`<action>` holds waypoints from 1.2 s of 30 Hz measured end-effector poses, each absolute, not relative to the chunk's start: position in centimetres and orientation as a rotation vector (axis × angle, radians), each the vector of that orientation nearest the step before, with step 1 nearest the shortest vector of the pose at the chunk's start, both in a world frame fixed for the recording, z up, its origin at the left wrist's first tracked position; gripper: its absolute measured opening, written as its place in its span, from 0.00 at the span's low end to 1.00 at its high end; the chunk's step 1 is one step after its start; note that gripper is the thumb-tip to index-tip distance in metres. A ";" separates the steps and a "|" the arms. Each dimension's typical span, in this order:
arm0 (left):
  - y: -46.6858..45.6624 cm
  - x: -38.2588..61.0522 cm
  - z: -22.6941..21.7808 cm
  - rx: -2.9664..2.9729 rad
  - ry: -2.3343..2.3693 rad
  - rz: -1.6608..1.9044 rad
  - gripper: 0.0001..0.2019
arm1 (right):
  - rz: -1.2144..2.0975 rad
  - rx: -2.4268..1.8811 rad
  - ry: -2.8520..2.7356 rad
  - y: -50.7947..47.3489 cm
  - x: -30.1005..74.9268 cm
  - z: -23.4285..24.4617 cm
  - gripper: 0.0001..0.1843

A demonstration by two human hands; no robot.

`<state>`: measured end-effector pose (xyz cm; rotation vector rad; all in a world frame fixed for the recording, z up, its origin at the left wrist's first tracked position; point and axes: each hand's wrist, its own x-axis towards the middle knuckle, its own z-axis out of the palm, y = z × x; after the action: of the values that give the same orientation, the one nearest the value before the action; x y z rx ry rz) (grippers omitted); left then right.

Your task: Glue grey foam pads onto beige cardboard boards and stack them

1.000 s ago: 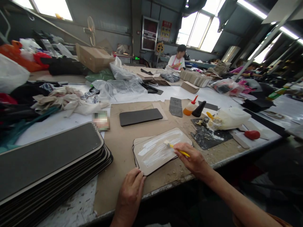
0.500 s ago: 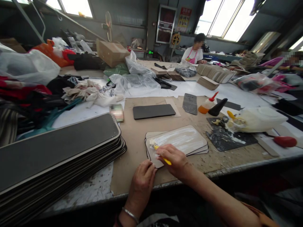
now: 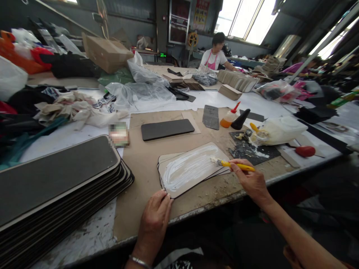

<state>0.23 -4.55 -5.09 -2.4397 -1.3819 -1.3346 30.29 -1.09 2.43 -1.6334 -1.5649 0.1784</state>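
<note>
My right hand [image 3: 249, 182] is closed round the yellow handle of a glue brush [image 3: 238, 165]. Its clotted bristles touch the right part of a beige rounded board [image 3: 193, 168], streaked with wet white glue. That board is topmost in a small, slightly fanned pile. At its near left corner, my left hand [image 3: 155, 213] grips the edge with fingers pressed together. To the right, a white plastic jug [image 3: 286, 130] lies on its side, with a second yellow-handled tool [image 3: 254, 127] at its cut opening, over a glue-smeared black sheet [image 3: 252, 149].
A tall stack of long dark boards [image 3: 61, 164] stands at left. Behind the pile lie a dark padded panel [image 3: 168, 129], an orange glue bottle [image 3: 228, 117] and a black cone-shaped object [image 3: 241, 119]. A red-handled tool [image 3: 305, 151] lies right. A person [image 3: 214, 56] works across the table.
My right hand has swept the brush rightward across the board, and white glue now also covers its left end. My left hand stays at the corner. The view has shifted right.
</note>
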 end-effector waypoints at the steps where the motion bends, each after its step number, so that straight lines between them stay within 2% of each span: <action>1: -4.5 0.2 -5.1 -2.434 -1.374 -1.331 0.09 | 0.127 -1.685 -1.537 -0.7 31.5 2.4 0.17; 7: -4.2 0.0 -4.8 -2.452 -1.322 -1.315 0.08 | 0.074 -1.763 -1.456 -0.1 33.7 3.0 0.19; 15: -4.4 0.0 -4.8 -2.431 -1.342 -1.290 0.09 | 0.312 -1.663 -1.302 0.7 32.1 3.6 0.22; 23: -4.1 0.1 -4.0 -2.426 -1.287 -1.287 0.08 | 0.706 -1.470 -1.174 5.9 30.1 2.3 0.25; 31: -4.4 0.3 -4.3 -2.415 -1.367 -1.315 0.08 | 0.384 -1.753 -1.275 4.3 34.0 2.6 0.21; 36: -4.5 0.2 -3.9 -2.441 -1.428 -1.274 0.07 | 0.573 -1.652 -1.407 2.3 30.0 3.2 0.20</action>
<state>0.17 -4.45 -3.87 -2.4408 -1.4276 -1.2743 30.04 2.30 3.22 -1.6524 -1.4075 0.5734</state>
